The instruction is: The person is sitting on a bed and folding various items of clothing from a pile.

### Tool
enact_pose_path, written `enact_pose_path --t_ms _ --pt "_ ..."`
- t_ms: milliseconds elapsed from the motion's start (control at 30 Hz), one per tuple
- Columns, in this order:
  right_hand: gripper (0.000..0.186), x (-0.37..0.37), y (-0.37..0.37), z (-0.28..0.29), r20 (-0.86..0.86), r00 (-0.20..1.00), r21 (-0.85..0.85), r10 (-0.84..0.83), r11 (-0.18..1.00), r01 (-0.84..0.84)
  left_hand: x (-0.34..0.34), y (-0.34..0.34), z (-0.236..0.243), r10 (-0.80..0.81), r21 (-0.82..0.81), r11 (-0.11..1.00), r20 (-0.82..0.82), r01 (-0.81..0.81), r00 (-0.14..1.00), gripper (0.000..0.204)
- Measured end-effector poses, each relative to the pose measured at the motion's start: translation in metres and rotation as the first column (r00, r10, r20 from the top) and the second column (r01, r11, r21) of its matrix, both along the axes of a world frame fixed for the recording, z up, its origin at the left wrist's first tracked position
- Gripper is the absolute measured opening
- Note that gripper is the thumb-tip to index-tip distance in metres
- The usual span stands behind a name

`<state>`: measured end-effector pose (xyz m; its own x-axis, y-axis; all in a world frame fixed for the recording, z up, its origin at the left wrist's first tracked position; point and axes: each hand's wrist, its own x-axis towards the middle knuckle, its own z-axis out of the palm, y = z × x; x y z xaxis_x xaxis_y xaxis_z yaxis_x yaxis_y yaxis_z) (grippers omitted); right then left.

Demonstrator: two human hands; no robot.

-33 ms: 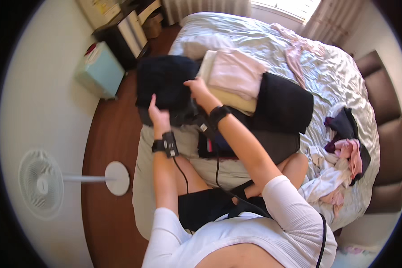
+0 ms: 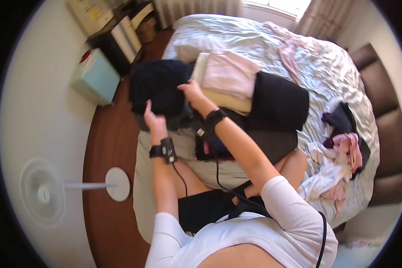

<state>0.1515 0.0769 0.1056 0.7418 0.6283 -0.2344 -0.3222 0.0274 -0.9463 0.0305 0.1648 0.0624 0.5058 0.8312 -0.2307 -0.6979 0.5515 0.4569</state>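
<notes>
A folded black garment (image 2: 158, 82) lies on top of a dark grey folded piece (image 2: 178, 121) at the bed's left side. At its near edge is my left hand (image 2: 156, 123), thumb over the cloth and fingers closed, partly blurred. My right hand (image 2: 193, 93) pinches the right edge of the same garment. Beside it, a folded pale pink cloth (image 2: 232, 73) rests on cream folded cloth (image 2: 230, 100). Another folded black piece (image 2: 279, 100) is to the right, with dark grey clothing (image 2: 272, 143) nearer me.
Loose clothes (image 2: 344, 147) are heaped on the right of the rumpled bed (image 2: 236, 33), by the brown headboard (image 2: 382, 111). A white fan (image 2: 44, 194) and a light blue case (image 2: 97, 78) stand on the left. Black cables (image 2: 216, 169) run from my wrist straps.
The whole view has shifted slightly, so the bed and clothes sit a little further left. Both hands keep their places at the black garment.
</notes>
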Motion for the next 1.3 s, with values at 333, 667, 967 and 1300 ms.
enact_pose_path --t_ms 333,667,967,1300 --pt "0.030 0.024 -0.227 0.043 0.342 0.904 0.275 -0.257 0.947 0.166 -0.041 0.032 -0.035 0.197 0.443 0.897 -0.376 -0.011 0.905 0.056" --pt "0.059 -0.003 -0.675 -0.150 0.806 0.281 -0.572 -0.521 -0.565 0.595 -0.062 -0.082 0.038 0.413 0.419 0.889 -0.553 -0.187 0.724 0.028" --pt "0.018 -0.026 -0.561 -0.058 0.399 0.349 -0.105 -0.848 0.336 0.936 0.004 -0.260 0.056 -0.044 0.584 0.671 -0.584 0.456 0.811 0.015" --pt "0.014 -0.103 -0.439 0.051 0.846 0.521 -0.288 0.114 0.919 0.267 -0.005 -0.383 0.057 -0.293 0.737 -0.171 -0.672 0.654 0.681 0.057"
